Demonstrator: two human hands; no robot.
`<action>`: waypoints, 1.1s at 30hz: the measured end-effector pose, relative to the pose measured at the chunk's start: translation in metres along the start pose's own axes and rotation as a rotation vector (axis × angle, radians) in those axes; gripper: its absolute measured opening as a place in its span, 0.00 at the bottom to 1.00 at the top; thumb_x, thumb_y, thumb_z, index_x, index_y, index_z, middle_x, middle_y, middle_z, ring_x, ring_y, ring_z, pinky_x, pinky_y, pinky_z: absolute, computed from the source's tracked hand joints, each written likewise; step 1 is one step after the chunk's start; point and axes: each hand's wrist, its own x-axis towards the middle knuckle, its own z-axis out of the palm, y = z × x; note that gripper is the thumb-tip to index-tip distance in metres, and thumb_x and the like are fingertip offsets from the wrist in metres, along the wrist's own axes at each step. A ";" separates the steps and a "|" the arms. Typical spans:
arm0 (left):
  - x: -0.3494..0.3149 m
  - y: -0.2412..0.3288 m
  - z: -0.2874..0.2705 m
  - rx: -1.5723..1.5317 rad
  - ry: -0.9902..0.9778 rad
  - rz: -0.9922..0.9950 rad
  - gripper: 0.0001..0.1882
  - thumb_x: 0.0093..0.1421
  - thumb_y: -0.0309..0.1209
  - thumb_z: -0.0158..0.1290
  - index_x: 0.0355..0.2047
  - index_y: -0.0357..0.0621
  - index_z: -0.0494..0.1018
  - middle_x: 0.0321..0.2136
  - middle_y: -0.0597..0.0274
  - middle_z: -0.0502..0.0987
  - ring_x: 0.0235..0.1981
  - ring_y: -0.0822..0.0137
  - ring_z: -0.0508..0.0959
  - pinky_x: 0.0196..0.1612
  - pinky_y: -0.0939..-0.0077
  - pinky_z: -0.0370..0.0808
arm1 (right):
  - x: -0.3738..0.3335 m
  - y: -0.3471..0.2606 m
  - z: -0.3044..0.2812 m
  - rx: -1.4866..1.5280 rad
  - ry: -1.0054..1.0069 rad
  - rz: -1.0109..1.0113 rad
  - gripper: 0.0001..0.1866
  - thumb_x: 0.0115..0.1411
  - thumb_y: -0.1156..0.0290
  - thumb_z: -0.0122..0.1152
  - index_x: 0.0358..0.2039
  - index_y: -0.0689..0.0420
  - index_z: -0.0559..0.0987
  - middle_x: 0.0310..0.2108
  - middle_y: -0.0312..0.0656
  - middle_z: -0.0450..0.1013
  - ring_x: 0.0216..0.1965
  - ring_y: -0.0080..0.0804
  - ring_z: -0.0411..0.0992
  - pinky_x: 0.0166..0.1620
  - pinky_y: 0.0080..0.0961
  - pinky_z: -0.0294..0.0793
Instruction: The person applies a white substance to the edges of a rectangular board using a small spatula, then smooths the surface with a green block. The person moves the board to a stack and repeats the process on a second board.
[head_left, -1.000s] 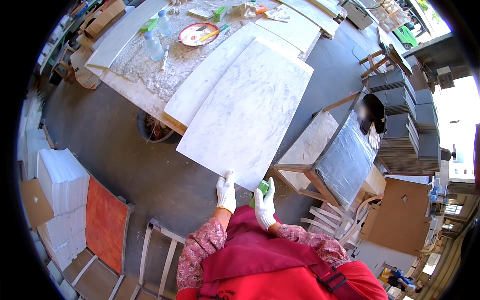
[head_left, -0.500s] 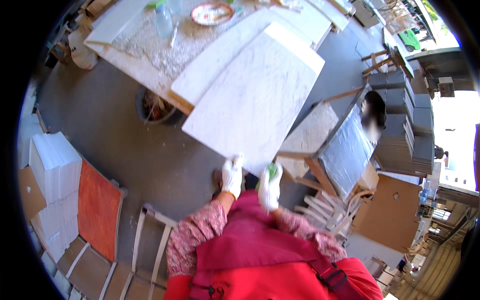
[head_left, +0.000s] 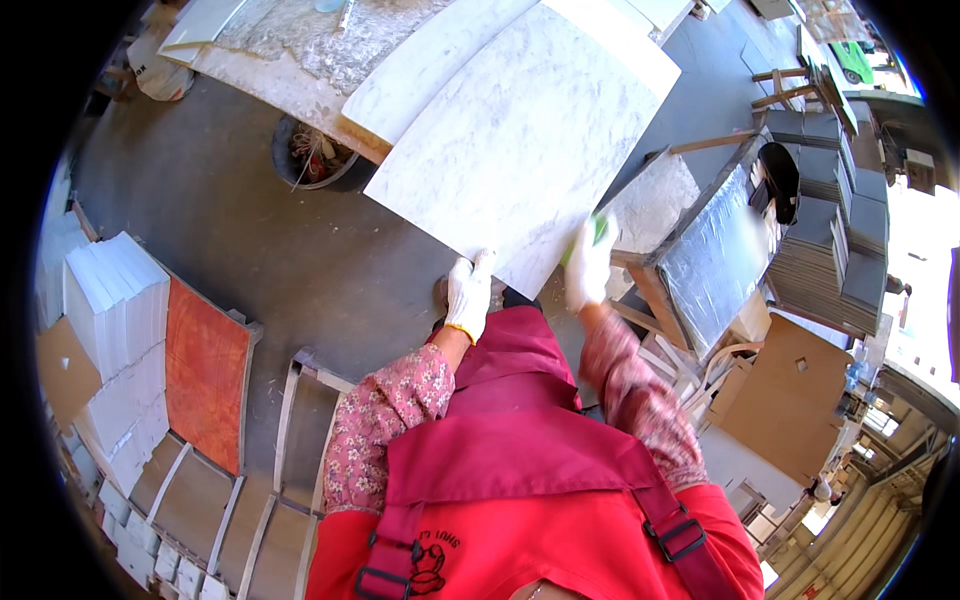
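Note:
A large white slab with grey marble veining (head_left: 530,150) reaches out over the workbench edge towards me. My left hand (head_left: 468,297), in a white glove, is closed on its near edge, thumb on top. My right hand (head_left: 588,265), also gloved and smeared by motion, is closed around a small green pad-like thing (head_left: 600,229) at the slab's right edge. The exact kind of the green thing cannot be made out. A second marble-patterned slab (head_left: 430,75) lies partly beneath the first.
The dusty workbench (head_left: 240,75) stands ahead, with a dark bucket of scraps (head_left: 315,165) beneath its edge. To the right are a plastic-covered stand (head_left: 705,260) and stacked grey tiles (head_left: 815,240). At left, white stacked panels (head_left: 118,290) stand beside a reddish board (head_left: 205,370).
My right hand has moved forward and to the right along the slab's edge with the green thing. My left hand stays at the near edge. The view has tilted down.

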 end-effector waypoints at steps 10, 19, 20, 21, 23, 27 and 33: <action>-0.023 0.034 0.036 0.285 0.095 0.098 0.39 0.53 0.45 0.66 0.56 0.34 0.61 0.47 0.47 0.77 0.50 0.54 0.77 0.54 0.62 0.71 | 0.104 -0.043 -0.036 -0.166 0.113 -0.202 0.42 0.62 0.54 0.61 0.69 0.59 0.56 0.63 0.52 0.63 0.62 0.46 0.64 0.63 0.35 0.61; -0.048 0.009 0.043 0.323 0.224 0.120 0.27 0.58 0.51 0.56 0.51 0.45 0.73 0.45 0.46 0.79 0.47 0.50 0.80 0.49 0.57 0.75 | 0.203 -0.186 0.071 -0.808 -0.310 -0.729 0.40 0.61 0.47 0.60 0.64 0.62 0.63 0.41 0.49 0.78 0.39 0.45 0.78 0.38 0.41 0.79; -0.036 0.000 0.047 0.328 0.270 0.147 0.35 0.53 0.50 0.60 0.57 0.46 0.66 0.45 0.44 0.78 0.47 0.45 0.79 0.50 0.55 0.74 | 0.191 -0.189 0.078 -0.733 -0.354 -0.842 0.39 0.61 0.47 0.60 0.63 0.61 0.63 0.40 0.49 0.78 0.38 0.45 0.78 0.38 0.40 0.79; -0.026 -0.011 0.056 0.296 0.351 0.161 0.44 0.48 0.49 0.63 0.62 0.46 0.60 0.44 0.42 0.78 0.48 0.41 0.78 0.51 0.54 0.74 | 0.168 -0.187 0.105 -0.615 -0.503 -0.961 0.39 0.61 0.47 0.60 0.63 0.61 0.63 0.40 0.49 0.78 0.38 0.45 0.77 0.38 0.40 0.79; -0.035 0.007 0.088 0.135 0.575 -0.022 0.47 0.46 0.45 0.66 0.63 0.48 0.58 0.45 0.40 0.78 0.48 0.40 0.77 0.51 0.54 0.73 | 0.123 -0.184 0.138 -0.499 -0.804 -1.106 0.38 0.61 0.46 0.60 0.61 0.61 0.63 0.39 0.48 0.77 0.38 0.44 0.77 0.37 0.40 0.78; -0.040 0.026 0.126 -0.117 0.789 -0.058 0.50 0.47 0.40 0.66 0.67 0.47 0.52 0.43 0.40 0.78 0.45 0.41 0.78 0.48 0.54 0.73 | 0.058 -0.169 0.161 -0.489 -1.221 -1.228 0.37 0.61 0.45 0.59 0.59 0.60 0.63 0.38 0.47 0.76 0.37 0.43 0.75 0.36 0.39 0.77; -0.003 0.039 0.142 -0.161 1.126 -0.048 0.48 0.49 0.42 0.63 0.67 0.51 0.52 0.41 0.43 0.78 0.43 0.40 0.79 0.44 0.52 0.74 | 0.005 -0.148 0.169 -0.509 -1.549 -1.301 0.35 0.61 0.44 0.57 0.55 0.59 0.63 0.36 0.45 0.74 0.35 0.40 0.74 0.35 0.38 0.75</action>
